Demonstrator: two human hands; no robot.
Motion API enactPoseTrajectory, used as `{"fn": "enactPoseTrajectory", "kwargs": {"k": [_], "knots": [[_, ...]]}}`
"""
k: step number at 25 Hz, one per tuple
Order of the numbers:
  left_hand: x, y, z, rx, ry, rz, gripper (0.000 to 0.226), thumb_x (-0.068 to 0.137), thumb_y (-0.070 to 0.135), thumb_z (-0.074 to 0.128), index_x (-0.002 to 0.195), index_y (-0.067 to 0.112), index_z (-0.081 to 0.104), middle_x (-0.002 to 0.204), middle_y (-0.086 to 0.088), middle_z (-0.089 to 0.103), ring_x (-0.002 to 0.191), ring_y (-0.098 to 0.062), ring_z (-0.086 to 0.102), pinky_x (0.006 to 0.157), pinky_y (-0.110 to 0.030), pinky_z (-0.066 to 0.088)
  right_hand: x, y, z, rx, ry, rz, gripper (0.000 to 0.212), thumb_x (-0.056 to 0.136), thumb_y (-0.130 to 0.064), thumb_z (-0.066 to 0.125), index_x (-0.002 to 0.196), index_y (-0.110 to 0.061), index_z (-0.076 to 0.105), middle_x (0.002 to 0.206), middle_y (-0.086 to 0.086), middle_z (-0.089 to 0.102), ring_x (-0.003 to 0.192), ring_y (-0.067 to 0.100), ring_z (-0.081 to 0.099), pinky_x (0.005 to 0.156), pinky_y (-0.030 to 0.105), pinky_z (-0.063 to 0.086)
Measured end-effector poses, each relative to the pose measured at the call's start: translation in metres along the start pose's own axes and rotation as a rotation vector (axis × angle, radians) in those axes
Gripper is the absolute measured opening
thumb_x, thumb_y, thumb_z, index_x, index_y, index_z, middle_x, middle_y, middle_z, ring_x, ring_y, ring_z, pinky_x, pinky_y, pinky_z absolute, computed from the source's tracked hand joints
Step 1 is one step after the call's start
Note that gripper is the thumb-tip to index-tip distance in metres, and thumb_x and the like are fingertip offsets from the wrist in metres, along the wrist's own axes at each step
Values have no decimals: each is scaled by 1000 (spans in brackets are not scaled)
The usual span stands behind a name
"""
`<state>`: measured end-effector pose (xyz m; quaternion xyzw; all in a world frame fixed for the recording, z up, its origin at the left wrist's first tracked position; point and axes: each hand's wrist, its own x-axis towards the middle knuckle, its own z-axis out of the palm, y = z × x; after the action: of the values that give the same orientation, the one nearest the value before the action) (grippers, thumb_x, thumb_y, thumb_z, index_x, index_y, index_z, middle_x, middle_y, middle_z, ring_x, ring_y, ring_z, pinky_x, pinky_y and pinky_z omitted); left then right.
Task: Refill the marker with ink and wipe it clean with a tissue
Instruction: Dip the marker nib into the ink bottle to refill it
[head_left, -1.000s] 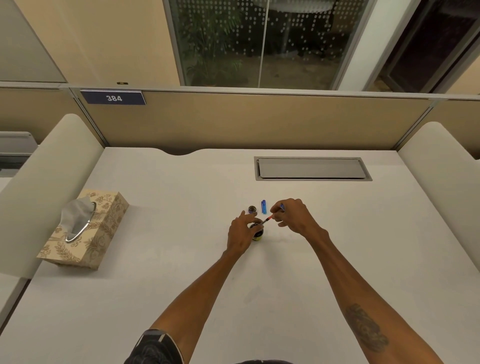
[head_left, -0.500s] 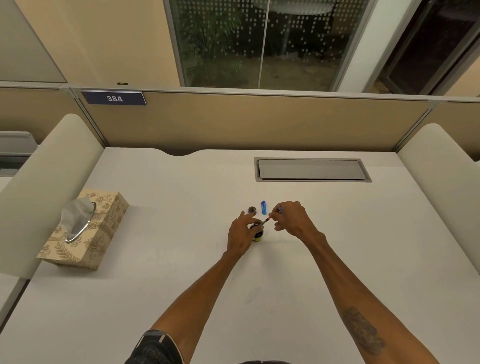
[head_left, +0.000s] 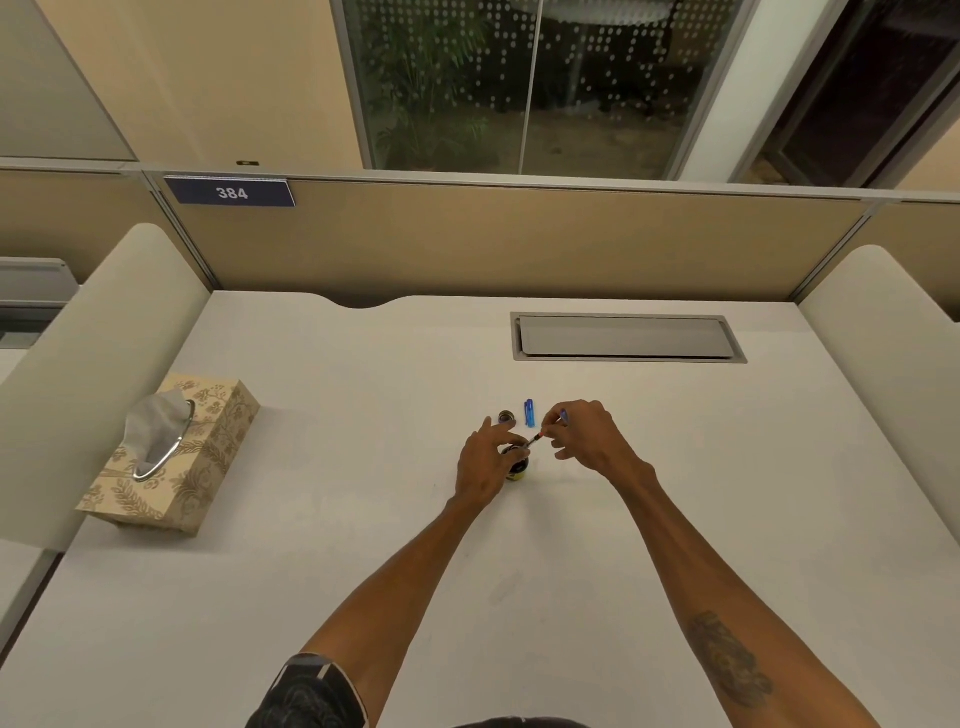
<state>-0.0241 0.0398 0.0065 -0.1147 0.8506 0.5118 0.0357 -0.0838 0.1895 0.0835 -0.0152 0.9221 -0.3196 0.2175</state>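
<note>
The right hand (head_left: 584, 434) pinches the marker (head_left: 545, 431), tip slanted down into the ink bottle (head_left: 518, 466), which the left hand (head_left: 485, 462) steadies with fingers closed around it. Over the last second the right hand has crept closer to the bottle, so the tip looks seated at the mouth: refilling is likely underway. The blue cap (head_left: 529, 413) and bottle lid (head_left: 506, 417) lie just behind on the desk (head_left: 363, 519); the tissue box (head_left: 171, 457) sits well apart, untouched.
</note>
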Motion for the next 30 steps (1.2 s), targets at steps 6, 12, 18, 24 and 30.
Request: {"fn": "enactPoseTrajectory", "kwargs": {"k": [6,12,18,24,30], "knots": [[0,-2,-1,-7,2,-17,22,88,22,73,109,15,76,146,-1,55,149,-23,29,118,-46,28,-2,1,-1,-99,-36,-31,28,87,-26,74,108,-8,68,96,13,75,82,27,74,80,34,61],[-1,3,-3,4,-9,-17,23,89,22,72,110,15,76,148,-1,53,150,-22,28,119,-46,27,-1,1,1,-153,2,-62,21,89,-24,70,106,-10,68,96,11,74,83,27,74,86,37,59],[-1,0,-3,3,-14,-15,24,89,23,72,111,15,75,147,-2,55,150,-23,28,119,-46,27,-1,1,-1,-65,-65,-44,25,89,-20,72,111,-12,65,105,11,72,76,24,75,77,29,61],[-2,4,-5,16,-15,1,24,90,22,70,112,14,76,148,-2,52,150,-23,28,119,-44,27,-3,-1,1,-93,-14,-15,26,91,-33,68,102,-9,66,93,9,75,68,22,75,76,29,59],[-2,4,-5,24,-24,8,22,91,23,69,110,13,76,149,-1,52,150,-23,26,121,-47,24,-1,1,2,-58,-40,-28,16,92,-22,67,102,-11,64,96,14,74,67,23,75,70,30,63]]}}
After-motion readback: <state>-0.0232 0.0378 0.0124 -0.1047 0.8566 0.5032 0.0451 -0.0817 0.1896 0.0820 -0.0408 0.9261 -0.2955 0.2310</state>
